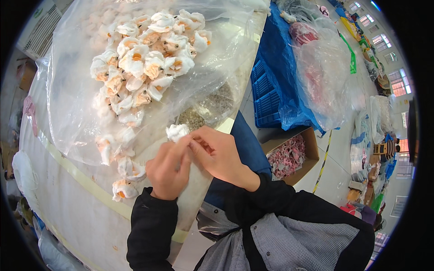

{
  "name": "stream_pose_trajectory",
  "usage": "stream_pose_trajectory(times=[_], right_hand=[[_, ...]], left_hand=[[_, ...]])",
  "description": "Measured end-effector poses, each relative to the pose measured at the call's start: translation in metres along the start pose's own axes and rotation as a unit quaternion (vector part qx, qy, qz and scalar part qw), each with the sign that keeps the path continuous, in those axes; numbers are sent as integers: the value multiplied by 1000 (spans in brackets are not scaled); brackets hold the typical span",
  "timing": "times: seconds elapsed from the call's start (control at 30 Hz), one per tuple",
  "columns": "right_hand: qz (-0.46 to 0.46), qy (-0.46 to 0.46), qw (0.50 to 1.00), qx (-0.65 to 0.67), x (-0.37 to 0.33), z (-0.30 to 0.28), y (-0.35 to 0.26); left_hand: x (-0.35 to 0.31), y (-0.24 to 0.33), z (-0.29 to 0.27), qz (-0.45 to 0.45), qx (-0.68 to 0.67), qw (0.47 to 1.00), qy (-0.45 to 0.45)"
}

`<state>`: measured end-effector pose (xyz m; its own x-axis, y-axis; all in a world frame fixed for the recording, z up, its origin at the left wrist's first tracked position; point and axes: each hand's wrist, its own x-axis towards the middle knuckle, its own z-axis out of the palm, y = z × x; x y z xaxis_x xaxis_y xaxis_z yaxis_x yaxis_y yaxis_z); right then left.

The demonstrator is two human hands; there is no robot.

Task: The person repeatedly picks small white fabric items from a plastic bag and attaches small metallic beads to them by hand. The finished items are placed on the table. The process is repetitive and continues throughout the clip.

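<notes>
My left hand (169, 170) and my right hand (222, 152) meet over the near edge of the table, fingertips together. A small white fluffy plush piece (177, 132) sticks out beyond the left fingertips, which are closed on it. My right thumb and forefinger are pinched together right beside it; what lies between them is too small or hidden to make out. Farther up, a heap of similar white plush pieces with orange patches (151, 63) lies on a clear plastic bag (72, 113). A loose plush piece (124, 189) rests left of my left hand.
Small beige granules (191, 119) and pale clear bits (219, 101) lie under plastic just beyond my hands. On the floor to the right stand a blue crate (266, 92) lined with blue sheeting and a cardboard box (309, 149) of pink fluffy pieces (288, 158).
</notes>
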<state>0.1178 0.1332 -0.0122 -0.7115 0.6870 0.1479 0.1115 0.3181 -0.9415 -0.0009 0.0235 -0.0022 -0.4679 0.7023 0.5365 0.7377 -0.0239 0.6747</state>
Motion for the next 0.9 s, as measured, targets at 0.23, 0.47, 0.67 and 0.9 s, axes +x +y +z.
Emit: stream_pose_trajectory(times=[0.23,0.47,0.67,0.9], right_hand=[[-8,-33,997,69,-2,-18,-4],[-115,-2,993,-4,-10,-18,10],[-104,10,995,-3,-7,-13,4],[-47,20,998,23,-11,-10,1]], left_hand=[[10,6,-8,-82,-41,987,-130],[9,6,-13,-94,3,980,-175],[0,-4,-2,-26,-25,993,-112],[-3,6,0,-73,-36,991,-110]])
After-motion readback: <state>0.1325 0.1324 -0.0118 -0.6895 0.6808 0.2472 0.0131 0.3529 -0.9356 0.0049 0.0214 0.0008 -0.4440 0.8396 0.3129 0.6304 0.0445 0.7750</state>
